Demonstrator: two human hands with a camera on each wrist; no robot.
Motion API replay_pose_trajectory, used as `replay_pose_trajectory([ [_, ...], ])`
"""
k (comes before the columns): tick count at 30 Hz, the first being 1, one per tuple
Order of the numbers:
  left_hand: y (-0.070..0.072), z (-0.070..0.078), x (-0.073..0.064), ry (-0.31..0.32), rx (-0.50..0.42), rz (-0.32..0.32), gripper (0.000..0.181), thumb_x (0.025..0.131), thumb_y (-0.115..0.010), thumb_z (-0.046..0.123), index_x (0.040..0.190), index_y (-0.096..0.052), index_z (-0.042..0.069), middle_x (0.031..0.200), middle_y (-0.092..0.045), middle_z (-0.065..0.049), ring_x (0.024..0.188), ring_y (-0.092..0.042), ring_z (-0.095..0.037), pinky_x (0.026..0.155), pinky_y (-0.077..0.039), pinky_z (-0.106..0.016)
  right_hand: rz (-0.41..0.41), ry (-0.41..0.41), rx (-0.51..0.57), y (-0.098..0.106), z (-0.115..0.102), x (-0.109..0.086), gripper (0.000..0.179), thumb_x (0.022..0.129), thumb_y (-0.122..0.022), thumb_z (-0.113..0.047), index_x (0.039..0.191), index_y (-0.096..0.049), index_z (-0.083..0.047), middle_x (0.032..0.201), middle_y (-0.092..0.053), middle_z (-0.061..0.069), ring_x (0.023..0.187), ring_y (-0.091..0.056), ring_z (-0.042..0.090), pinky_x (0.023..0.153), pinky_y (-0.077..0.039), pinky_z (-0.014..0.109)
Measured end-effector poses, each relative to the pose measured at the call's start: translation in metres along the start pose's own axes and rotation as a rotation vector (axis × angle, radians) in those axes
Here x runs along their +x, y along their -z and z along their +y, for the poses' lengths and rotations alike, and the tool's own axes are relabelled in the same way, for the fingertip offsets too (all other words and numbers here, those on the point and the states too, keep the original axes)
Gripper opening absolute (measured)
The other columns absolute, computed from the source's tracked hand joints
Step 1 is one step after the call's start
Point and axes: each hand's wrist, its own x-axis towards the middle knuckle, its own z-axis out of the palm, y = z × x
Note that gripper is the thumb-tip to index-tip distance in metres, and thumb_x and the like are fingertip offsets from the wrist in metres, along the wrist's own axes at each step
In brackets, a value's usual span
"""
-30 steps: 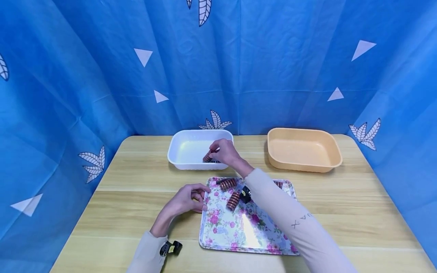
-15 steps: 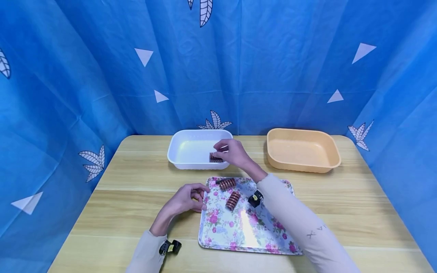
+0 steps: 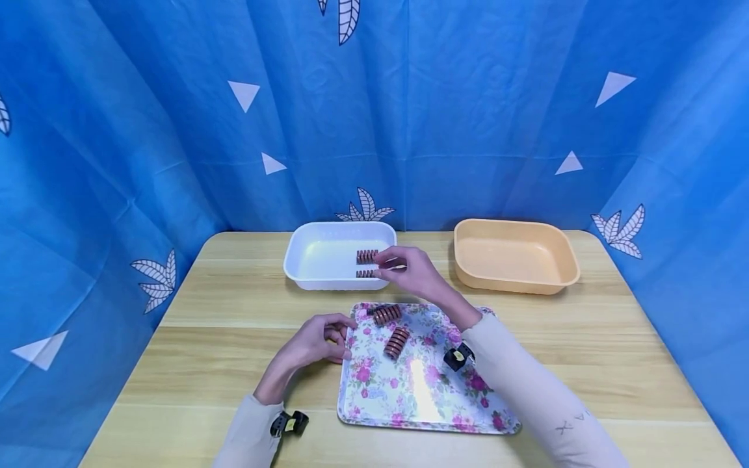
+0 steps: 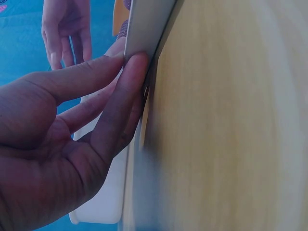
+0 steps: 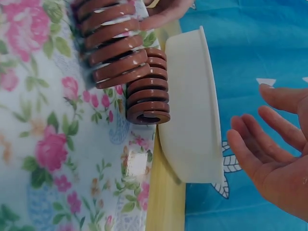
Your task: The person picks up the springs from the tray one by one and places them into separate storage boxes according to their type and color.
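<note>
My left hand [image 3: 318, 339] pinches the left rim of a flowered tray [image 3: 374, 400] between thumb and fingers, as the left wrist view shows closely. Over the right end of a white basin [image 3: 328, 285] is my right hand [image 3: 414, 272], its fingers apart and holding nothing. Close to those fingertips, two brown coil springs, an upper spring [image 3: 366, 257] and a lower spring [image 3: 365, 274], lie inside the basin. Two more brown springs, a nearer spring [image 3: 396, 343] and a farther spring [image 3: 387, 315], rest on the tray's far left part.
An orange basin [image 3: 517, 286] stands at the back right of the wooden table [image 3: 591, 364]. Behind the table hangs a blue patterned curtain [image 3: 456, 117]. My right forearm [image 3: 526, 383] crosses over the tray's right side.
My right hand has let go of a coil spring in the white basin and drawn back slightly to the right. The left hand stays on the tray's rim.
</note>
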Motion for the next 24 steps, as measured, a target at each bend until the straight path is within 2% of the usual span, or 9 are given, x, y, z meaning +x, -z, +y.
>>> replay_pose_trajectory([
  [9,0.002,-0.006,0.001,-0.002,0.016,0.0,0.054,0.077,-0.084,-0.006,0.126,-0.063,-0.008,0.093,-0.064,-0.02,0.075,-0.06,-0.022,0.06,-0.057,-0.022,-0.008,0.029,0.002,0.005,-0.005,-0.023,0.026,0.094,-0.076,-0.011,0.119,-0.073,-0.004,0.114,-0.072,0.012,0.106,-0.069,0.025,0.091,-0.061,0.028],
  [13,0.002,-0.008,0.0,0.008,0.024,0.003,0.053,0.077,-0.084,-0.007,0.126,-0.064,-0.007,0.093,-0.063,-0.018,0.074,-0.06,-0.02,0.06,-0.058,-0.023,-0.013,0.043,0.006,0.008,-0.006,-0.033,0.023,0.095,-0.075,-0.012,0.117,-0.074,-0.007,0.113,-0.073,0.01,0.105,-0.068,0.023,0.092,-0.062,0.032],
  [19,0.0,-0.01,0.0,0.023,0.026,0.002,0.052,0.077,-0.085,-0.006,0.125,-0.065,-0.005,0.093,-0.063,-0.016,0.074,-0.06,-0.018,0.06,-0.058,-0.022,-0.015,0.068,0.007,0.013,-0.007,-0.051,0.023,0.095,-0.075,-0.012,0.117,-0.074,-0.006,0.111,-0.073,0.009,0.104,-0.069,0.024,0.094,-0.061,0.043],
  [24,0.001,-0.012,0.001,0.001,0.022,-0.003,0.053,0.077,-0.085,-0.006,0.126,-0.064,-0.008,0.092,-0.063,-0.017,0.075,-0.06,-0.02,0.06,-0.057,-0.022,0.01,0.071,-0.018,0.018,-0.007,-0.067,0.022,0.095,-0.075,-0.013,0.116,-0.074,-0.006,0.11,-0.073,0.006,0.102,-0.07,0.023,0.093,-0.061,0.042],
])
